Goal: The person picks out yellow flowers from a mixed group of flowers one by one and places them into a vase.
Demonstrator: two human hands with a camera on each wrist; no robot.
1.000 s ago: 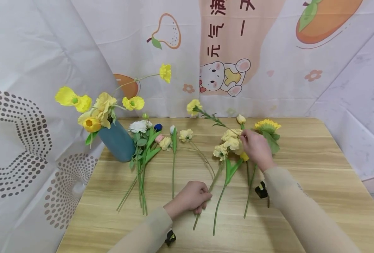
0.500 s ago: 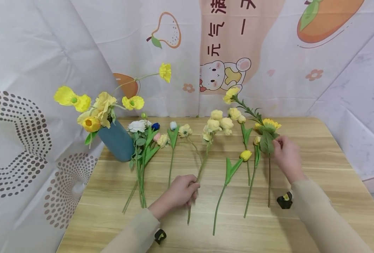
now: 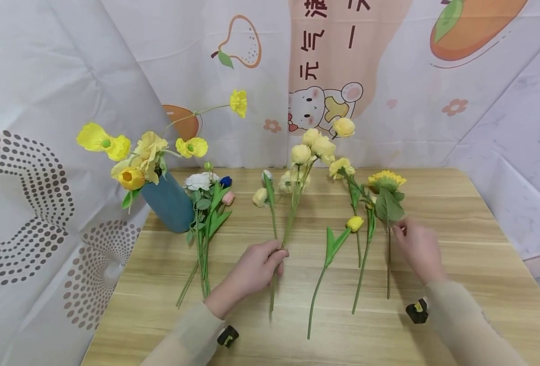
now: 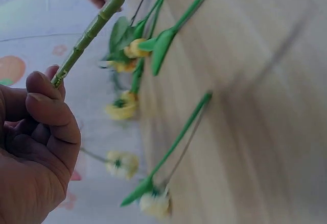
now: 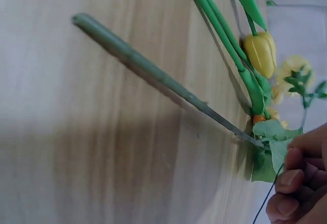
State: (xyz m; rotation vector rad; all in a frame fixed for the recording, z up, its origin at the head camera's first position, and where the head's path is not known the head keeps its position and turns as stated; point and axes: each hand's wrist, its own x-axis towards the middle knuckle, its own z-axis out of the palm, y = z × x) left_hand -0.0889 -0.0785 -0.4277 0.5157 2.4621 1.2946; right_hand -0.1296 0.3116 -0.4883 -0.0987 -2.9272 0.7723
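My left hand grips the green stem of a spray of pale yellow round blooms. In the left wrist view the stem's cut end sticks out past the curled fingers. At the right, my right hand pinches the thin stem of a yellow ruffled flower, whose head leans left over the other stems. Beside that hand lies a sunflower with broad green leaves; its stem runs along the table. A yellow tulip lies between my hands.
A blue vase leans at the left, holding yellow poppies and other yellow flowers. Next to it lie a white flower, a blue tulip and a pink bud. A printed curtain hangs behind the table.
My left hand has moved left and raised the pale yellow spray, its blooms now higher. My right hand has moved right and toward me, lowering the ruffled yellow flower near the sunflower.
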